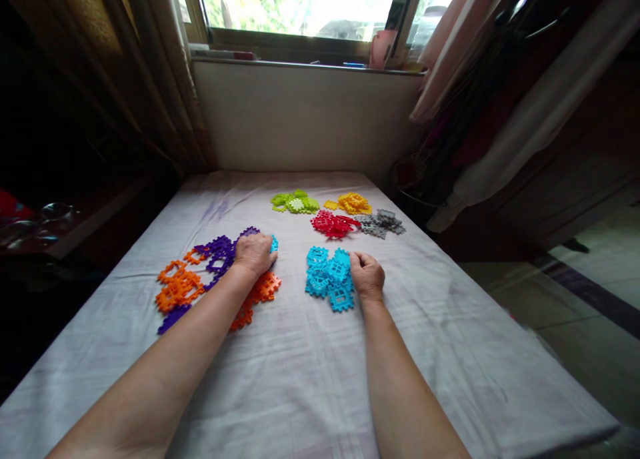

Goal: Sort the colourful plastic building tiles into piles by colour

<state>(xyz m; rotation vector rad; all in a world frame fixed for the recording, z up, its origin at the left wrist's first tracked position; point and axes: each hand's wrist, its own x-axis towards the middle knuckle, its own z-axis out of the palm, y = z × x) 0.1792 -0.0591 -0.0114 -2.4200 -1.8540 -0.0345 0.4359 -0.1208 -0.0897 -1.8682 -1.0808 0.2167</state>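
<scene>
On white tablecloth point(300, 379), apparently colour-sorting: pinching light-blue tile point(274, 243) in left hand point(254, 253), resting curled right hand point(369, 276) against light-blue pile point(332, 273), with unclear grip. Calls next for adding tile.

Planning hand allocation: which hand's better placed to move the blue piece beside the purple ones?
Likely the left hand: it's beside that blue piece; the right hand is at the separate blue pile.
</scene>
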